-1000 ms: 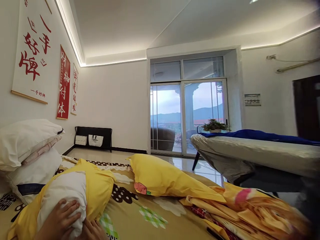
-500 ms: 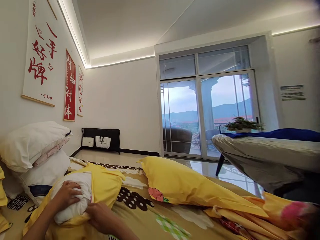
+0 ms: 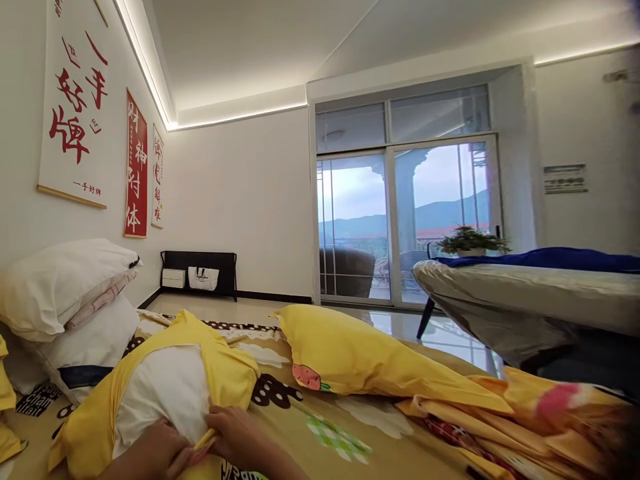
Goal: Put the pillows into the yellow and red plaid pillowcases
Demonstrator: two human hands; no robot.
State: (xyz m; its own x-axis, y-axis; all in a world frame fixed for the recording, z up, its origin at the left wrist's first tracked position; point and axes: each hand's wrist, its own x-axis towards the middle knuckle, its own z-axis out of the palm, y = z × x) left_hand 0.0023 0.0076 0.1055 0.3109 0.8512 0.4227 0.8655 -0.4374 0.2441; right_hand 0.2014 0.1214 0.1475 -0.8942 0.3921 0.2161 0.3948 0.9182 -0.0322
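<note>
A white pillow (image 3: 167,393) lies partly inside a yellow pillowcase (image 3: 227,377) on the bed at lower left. My left hand (image 3: 163,453) presses against the pillow's near end with fingers curled. My right hand (image 3: 235,437) pinches the yellow edge of the pillowcase beside the pillow. A second yellow pillow (image 3: 350,357) with a strawberry print rests on the patterned bedsheet (image 3: 310,433) in the middle.
White pillows (image 3: 65,280) are stacked at the left against the wall. A crumpled yellow duvet (image 3: 540,420) lies at the right. Beyond the bed stand a covered table (image 3: 525,293) with a blue cloth, a glass balcony door (image 3: 405,220) and a black rack (image 3: 200,270).
The pillow has risen and sits deeper in the pillowcase. My left hand moved from the top of the pillow to its near end; my right hand now pinches the case edge.
</note>
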